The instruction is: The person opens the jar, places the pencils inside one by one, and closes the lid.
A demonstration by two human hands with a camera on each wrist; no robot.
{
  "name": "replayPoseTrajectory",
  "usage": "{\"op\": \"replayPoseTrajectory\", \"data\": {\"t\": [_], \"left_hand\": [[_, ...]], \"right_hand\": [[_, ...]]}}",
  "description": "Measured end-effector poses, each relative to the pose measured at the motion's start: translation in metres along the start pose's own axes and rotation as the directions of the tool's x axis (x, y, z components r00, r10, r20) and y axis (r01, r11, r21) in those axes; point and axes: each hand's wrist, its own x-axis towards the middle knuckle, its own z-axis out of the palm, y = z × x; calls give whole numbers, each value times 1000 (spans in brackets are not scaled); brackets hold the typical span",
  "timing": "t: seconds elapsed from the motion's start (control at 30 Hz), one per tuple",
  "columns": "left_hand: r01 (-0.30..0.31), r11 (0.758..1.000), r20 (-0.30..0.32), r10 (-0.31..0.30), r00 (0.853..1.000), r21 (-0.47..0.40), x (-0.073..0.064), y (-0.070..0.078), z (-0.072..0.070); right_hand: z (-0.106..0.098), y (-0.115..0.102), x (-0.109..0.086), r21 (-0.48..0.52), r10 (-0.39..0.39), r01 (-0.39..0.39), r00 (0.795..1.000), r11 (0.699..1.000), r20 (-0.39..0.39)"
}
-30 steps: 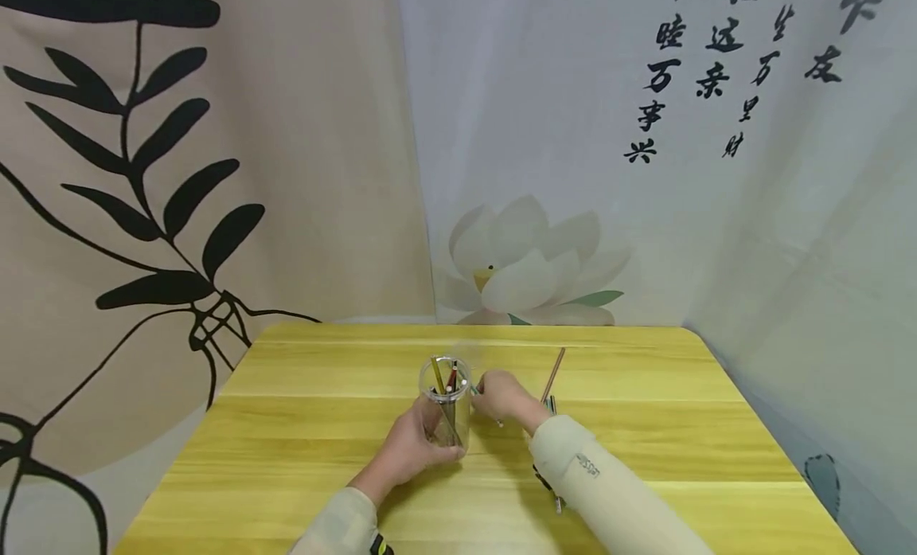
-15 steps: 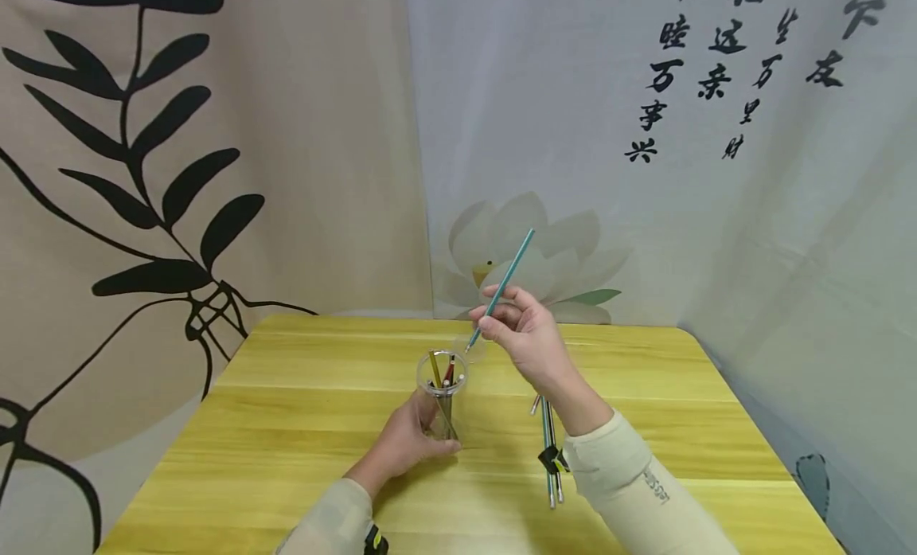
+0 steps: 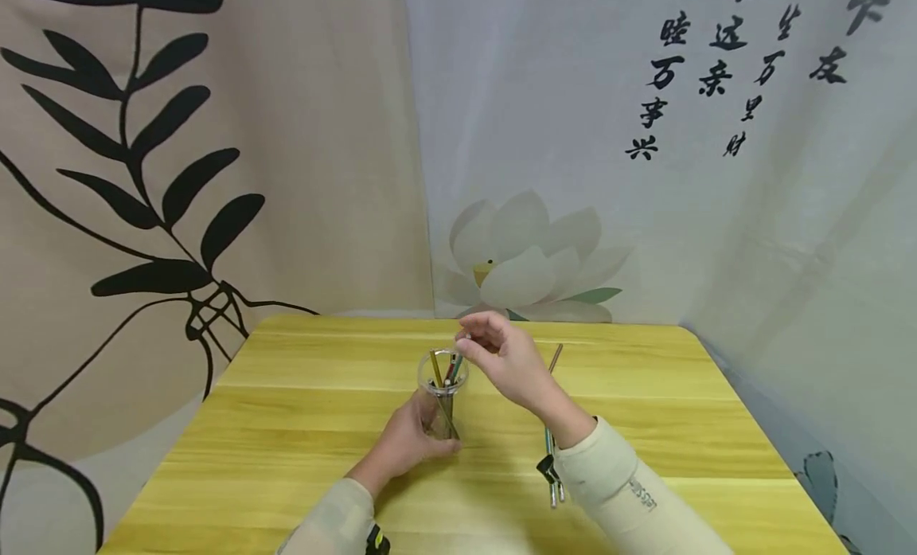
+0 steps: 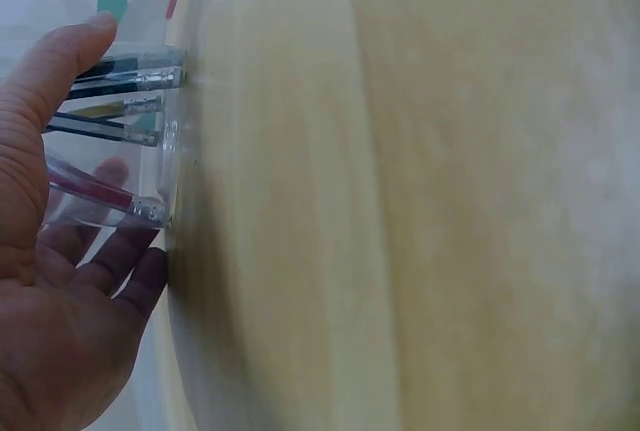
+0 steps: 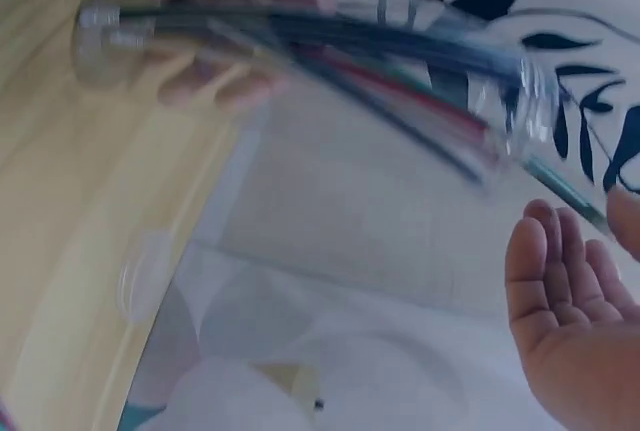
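Observation:
My left hand [image 3: 411,435] grips a clear plastic cup [image 3: 423,372] low on its side, upright on the wooden table. Several pencils stand in the cup, among them a yellow pencil [image 3: 435,368] and a red pencil [image 5: 440,109]. In the left wrist view their eraser ends [image 4: 160,78] rest at the cup's bottom. Above the rim, my right hand [image 3: 505,360] holds the upper end of a teal pencil [image 5: 565,191] between thumb and fingers. The rest of that pencil slants down through the cup's mouth.
More pencils [image 3: 553,495] lie on the table [image 3: 286,427] beside the right sleeve, partly covered by it. A brown pencil end [image 3: 556,354] shows behind the right wrist. A clear round disc [image 5: 147,276] lies near the table's far edge. Printed cloth [image 3: 344,181] hangs behind.
My right hand picked up the teal pencil from beside the cup, raised it upright, then lowered its tip into the cup. The left hand keeps its grip on the cup.

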Motion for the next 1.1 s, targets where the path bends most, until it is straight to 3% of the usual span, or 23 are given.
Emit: {"op": "replayPoseTrajectory", "data": {"t": [0.2, 0.33, 0.4, 0.47, 0.57, 0.63, 0.7, 0.87, 1.07, 1.1], "left_hand": [[18, 999, -38, -17, 999, 38, -1, 2, -1], [12, 1000, -40, -11, 999, 23, 2, 4, -1], [4, 1000, -33, -4, 999, 4, 3, 5, -1], [1, 1000, -22, -1, 1000, -5, 3, 4, 0], [12, 1000, -14, -12, 1000, -1, 1, 3, 0], [18, 1000, -13, -18, 1000, 3, 0, 3, -1], [20, 1000, -18, -20, 1000, 7, 0, 3, -4], [6, 1000, -6, -6, 1000, -2, -3, 1, -5], [-8, 1000, 4, 8, 1000, -2, 1, -4, -7], [-12, 1000, -1, 12, 1000, 8, 2, -4, -9]], "right_hand": [[-20, 12, 0, -33, 50, -50, 998, 998, -28], [-45, 30, 10, -205, 68, -82, 995, 975, -78], [-63, 52, 13, -350, 129, -160, 986, 923, -110], [-82, 82, 11, -481, 232, -261, 965, 837, -120], [-100, 128, -1, -547, 428, -419, 896, 725, -119], [-104, 151, -9, -522, 515, -496, 849, 694, -121], [-101, 168, -12, -462, 549, -546, 823, 699, -142], [-83, 188, -8, -323, 523, -568, 823, 757, -221], [-70, 191, 7, -210, 556, -623, 774, 753, -302], [-69, 191, 10, -215, 549, -620, 776, 754, -310]]}}
